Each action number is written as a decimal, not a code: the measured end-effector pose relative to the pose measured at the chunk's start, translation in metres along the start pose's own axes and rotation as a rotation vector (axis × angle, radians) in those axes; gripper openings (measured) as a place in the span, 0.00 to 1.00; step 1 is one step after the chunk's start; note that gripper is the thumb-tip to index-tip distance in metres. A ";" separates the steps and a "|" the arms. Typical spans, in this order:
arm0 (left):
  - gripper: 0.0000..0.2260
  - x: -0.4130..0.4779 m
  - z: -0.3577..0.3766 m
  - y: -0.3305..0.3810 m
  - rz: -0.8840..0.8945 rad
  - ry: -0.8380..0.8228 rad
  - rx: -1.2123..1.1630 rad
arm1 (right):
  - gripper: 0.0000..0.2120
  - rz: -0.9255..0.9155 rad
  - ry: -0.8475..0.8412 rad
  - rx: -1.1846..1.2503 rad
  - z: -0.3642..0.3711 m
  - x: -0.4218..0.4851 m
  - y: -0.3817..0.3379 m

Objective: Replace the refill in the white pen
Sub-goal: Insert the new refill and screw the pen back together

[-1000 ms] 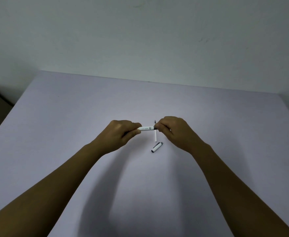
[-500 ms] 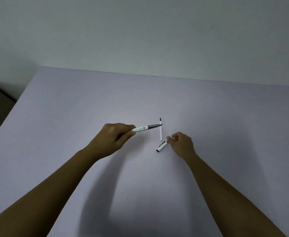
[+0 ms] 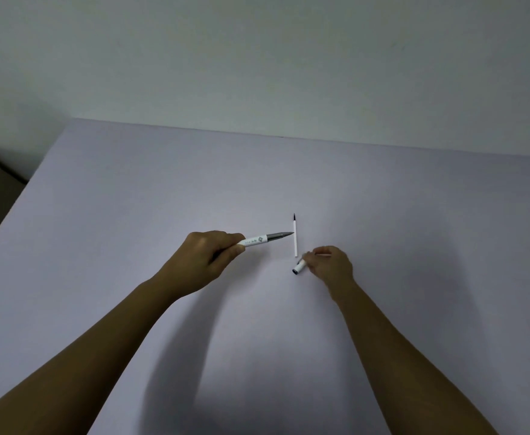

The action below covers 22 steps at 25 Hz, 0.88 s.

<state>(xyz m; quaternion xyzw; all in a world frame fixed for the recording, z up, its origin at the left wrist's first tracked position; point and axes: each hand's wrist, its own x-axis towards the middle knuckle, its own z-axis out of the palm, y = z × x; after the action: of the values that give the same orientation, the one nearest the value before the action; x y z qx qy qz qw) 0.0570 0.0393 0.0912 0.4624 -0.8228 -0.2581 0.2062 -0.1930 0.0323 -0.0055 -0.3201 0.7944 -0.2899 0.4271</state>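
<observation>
The left hand (image 3: 207, 262) gripped the white pen with its grey tip section (image 3: 265, 239) above the pale lilac table (image 3: 132, 183), pointing right. The right hand (image 3: 329, 265), fingers curled, seemingly pinched the small white cap (image 3: 299, 266). A thin white refill (image 3: 295, 237) lay between them.

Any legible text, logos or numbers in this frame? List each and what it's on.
White pen, held in the left hand: a small dark emblem and a faint line of print on the barrel, too small and blurred to read.
Pen cap at the right hand: no marking visible.
Loose refill on the table: no marking visible.
Nothing else carries text.
</observation>
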 end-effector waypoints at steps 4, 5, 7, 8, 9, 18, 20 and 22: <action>0.10 -0.003 0.007 0.001 -0.028 -0.013 -0.008 | 0.05 -0.090 -0.109 0.678 -0.019 -0.021 -0.017; 0.10 -0.003 0.009 0.002 -0.037 -0.014 -0.011 | 0.05 -0.116 -0.106 0.735 -0.022 -0.027 -0.021; 0.11 -0.004 0.012 0.004 -0.048 -0.005 -0.013 | 0.05 -0.150 -0.106 0.787 -0.027 -0.036 -0.032; 0.11 -0.003 0.012 0.005 -0.052 0.001 -0.012 | 0.05 -0.165 -0.113 0.794 -0.028 -0.039 -0.036; 0.11 -0.003 0.012 0.006 -0.055 0.006 -0.010 | 0.05 -0.179 -0.124 0.791 -0.029 -0.041 -0.039; 0.10 -0.003 0.006 0.013 -0.049 0.013 -0.010 | 0.07 -0.284 -0.236 0.575 -0.022 -0.061 -0.052; 0.11 -0.002 0.006 0.014 -0.052 0.014 -0.015 | 0.06 -0.314 -0.204 0.495 -0.017 -0.065 -0.053; 0.12 -0.001 0.007 0.014 -0.054 0.012 -0.011 | 0.07 -0.341 -0.166 0.415 -0.014 -0.066 -0.053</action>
<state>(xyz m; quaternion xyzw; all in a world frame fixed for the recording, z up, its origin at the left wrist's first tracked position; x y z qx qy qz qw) 0.0439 0.0482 0.0944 0.4847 -0.8076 -0.2652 0.2065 -0.1631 0.0518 0.0721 -0.3774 0.6150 -0.4868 0.4923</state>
